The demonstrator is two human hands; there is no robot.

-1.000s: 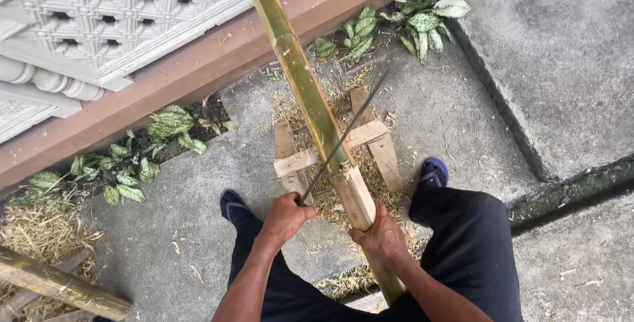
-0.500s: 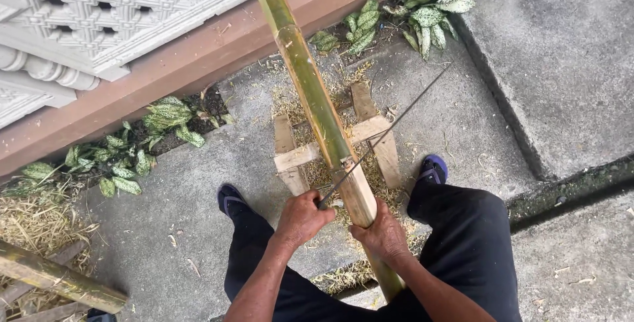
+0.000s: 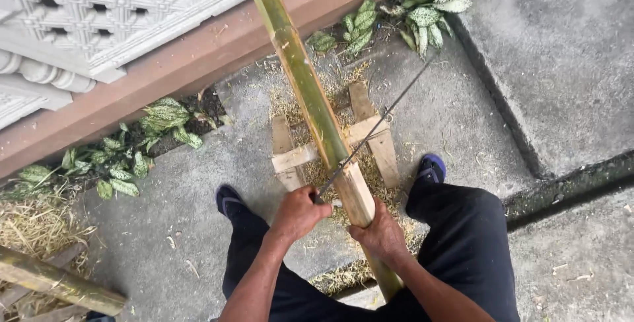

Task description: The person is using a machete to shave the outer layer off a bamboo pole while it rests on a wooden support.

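A long green bamboo pole (image 3: 300, 74) slants from the top centre down between my legs, resting on a low wooden frame (image 3: 290, 157). Its lower part is pale where the skin is scraped off. My left hand (image 3: 298, 214) grips the handle of a long thin blade (image 3: 380, 124) that lies across the pole and points up to the right. My right hand (image 3: 381, 235) clasps the pole just below the blade. My feet in blue sandals (image 3: 430, 167) stand on either side of the frame.
Shavings litter the concrete around the frame. A brown ledge (image 3: 165, 77) under white latticework runs along the back, with leafy plants (image 3: 422, 11) at its foot. Another bamboo piece (image 3: 59, 284) lies at the lower left. A raised concrete slab (image 3: 561, 64) with a gutter is on the right.
The blade has slid along the pole, its tip swinging farther up to the right. My left hand shifted with it; my right hand keeps its hold on the pole.
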